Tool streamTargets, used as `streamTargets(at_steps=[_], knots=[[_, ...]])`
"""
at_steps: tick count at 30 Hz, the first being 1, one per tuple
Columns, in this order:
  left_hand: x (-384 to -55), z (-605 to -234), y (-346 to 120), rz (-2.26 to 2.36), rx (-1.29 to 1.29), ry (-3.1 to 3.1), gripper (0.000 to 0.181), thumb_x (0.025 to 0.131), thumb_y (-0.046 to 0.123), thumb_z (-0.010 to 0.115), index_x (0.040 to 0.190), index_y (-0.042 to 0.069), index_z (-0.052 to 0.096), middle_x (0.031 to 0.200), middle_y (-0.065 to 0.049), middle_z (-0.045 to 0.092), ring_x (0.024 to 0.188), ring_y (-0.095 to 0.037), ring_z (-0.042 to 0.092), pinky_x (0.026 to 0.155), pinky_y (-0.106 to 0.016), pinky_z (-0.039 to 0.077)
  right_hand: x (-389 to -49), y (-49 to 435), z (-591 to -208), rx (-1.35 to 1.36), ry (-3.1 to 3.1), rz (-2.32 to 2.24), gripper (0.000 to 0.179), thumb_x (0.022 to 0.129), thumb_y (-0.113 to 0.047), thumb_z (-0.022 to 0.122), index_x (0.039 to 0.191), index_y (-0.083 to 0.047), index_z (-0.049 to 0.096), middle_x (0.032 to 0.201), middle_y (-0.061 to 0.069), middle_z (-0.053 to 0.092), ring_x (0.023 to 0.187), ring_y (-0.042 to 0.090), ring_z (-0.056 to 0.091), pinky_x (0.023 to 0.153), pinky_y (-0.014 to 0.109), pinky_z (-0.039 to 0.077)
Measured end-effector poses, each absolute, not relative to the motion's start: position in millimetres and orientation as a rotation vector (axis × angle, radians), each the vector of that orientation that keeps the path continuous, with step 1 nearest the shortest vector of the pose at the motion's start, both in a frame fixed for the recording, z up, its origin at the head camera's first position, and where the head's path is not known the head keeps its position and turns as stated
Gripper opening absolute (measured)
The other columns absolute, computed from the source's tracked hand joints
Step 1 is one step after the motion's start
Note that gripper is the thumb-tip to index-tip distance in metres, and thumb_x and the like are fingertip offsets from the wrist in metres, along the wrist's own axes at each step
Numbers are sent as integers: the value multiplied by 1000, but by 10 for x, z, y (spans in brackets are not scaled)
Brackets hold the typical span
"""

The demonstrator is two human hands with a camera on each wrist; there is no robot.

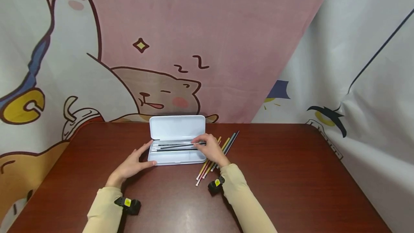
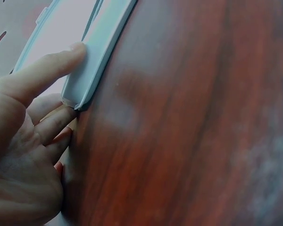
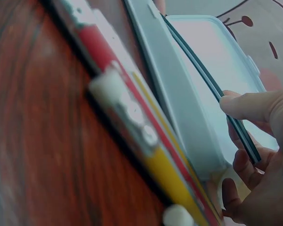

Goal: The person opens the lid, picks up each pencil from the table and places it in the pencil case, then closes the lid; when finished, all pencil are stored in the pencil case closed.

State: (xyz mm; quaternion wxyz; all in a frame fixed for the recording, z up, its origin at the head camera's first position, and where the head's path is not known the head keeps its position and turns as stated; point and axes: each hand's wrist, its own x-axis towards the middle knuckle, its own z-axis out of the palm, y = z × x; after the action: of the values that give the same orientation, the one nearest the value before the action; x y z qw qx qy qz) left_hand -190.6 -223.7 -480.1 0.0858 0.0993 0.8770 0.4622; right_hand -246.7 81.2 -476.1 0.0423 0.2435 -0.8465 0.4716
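Note:
A white pencil case lies with its lid raised at the back. Several dark pencils lie in its tray. My left hand holds the left end, with the thumb at the front corner and the index finger near the back one. In the left wrist view, the thumb rests over the case's edge and the other fingers bend by its end. Above the tray's right part, my right hand pinches a dark pencil between thumb and fingers.
Several loose pencils, yellow, red and dark, lie in a bundle on the brown table, right of the case and partly under my right wrist. Behind the table hangs a cartoon-printed cloth.

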Motion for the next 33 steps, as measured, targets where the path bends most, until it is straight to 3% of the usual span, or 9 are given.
streamTargets(at_steps=[3,12,22,33], knots=[[-1914,-4808,-2233,1367,292,2619,87,82,29,76,152,6,28,152,-29,23,140,-49,12,109,-65,-2,-2464,757,-4769,745,-2608,1394,11,86,-2,70,94,-6,76,95,4,69,97,22,61,89,37,45],[-1898,-4793,-2227,1357,263,2610,89,82,32,76,152,7,28,152,-29,24,140,-49,12,107,-68,-1,-2426,673,-4785,662,-2683,1297,11,86,-9,71,95,-12,77,96,0,68,101,23,57,88,49,34],[-1916,-4818,-2235,1371,291,2611,88,82,31,76,152,6,28,152,-30,24,140,-50,11,107,-68,-2,-2434,757,-4812,684,-2583,1336,15,84,-3,71,98,-6,75,98,5,70,97,23,59,88,39,42],[-1926,-4853,-2232,1374,293,2611,89,82,34,76,152,6,27,152,-30,23,140,-51,11,107,-68,-3,-2357,982,-4757,643,-2528,1470,14,87,-2,68,100,-6,74,98,4,68,93,24,59,89,44,42]])
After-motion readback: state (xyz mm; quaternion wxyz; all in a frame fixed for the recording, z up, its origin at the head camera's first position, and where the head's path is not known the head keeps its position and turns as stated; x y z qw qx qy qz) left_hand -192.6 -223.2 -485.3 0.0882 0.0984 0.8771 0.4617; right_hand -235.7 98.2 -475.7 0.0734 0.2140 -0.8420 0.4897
